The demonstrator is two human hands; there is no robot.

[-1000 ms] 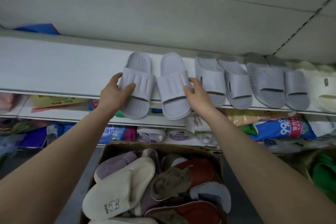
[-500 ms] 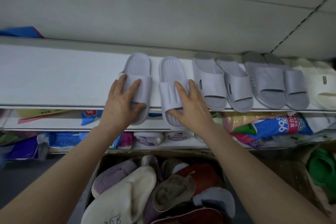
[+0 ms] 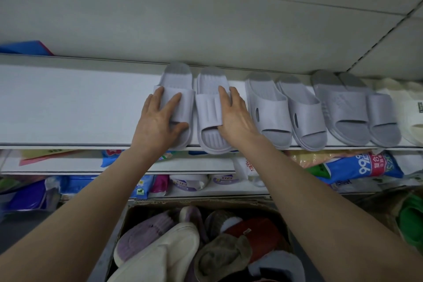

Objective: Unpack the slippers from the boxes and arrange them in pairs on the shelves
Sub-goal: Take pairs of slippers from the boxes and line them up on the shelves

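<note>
My left hand lies flat on the strap of the left lilac slipper, fingers spread and nearly straight, thumb laid along the strap's front edge at the toe opening; my right hand rests the same way on the right lilac slipper, fingers stretched up over the right side of its ribbed strap, thumb at the strap's lower edge; neither hand is closed round anything, and the two are apart, one on each slipper. The two slippers sit side by side on the white top shelf, just touching, heels toward the wall and toes toward me; the right one's toe pokes out over the shelf's front edge. Just to their right stands a second lilac pair, then a greyer pair, then a cream slipper at the frame's edge; the shelf to the left of my hands is bare white. Below, the lower shelves hold packets, among them a blue packet; under my forearms is an open cardboard box with fuzzy slippers heaped in it: a cream one, a purple one, a red one; something green shows at the far right.
</note>
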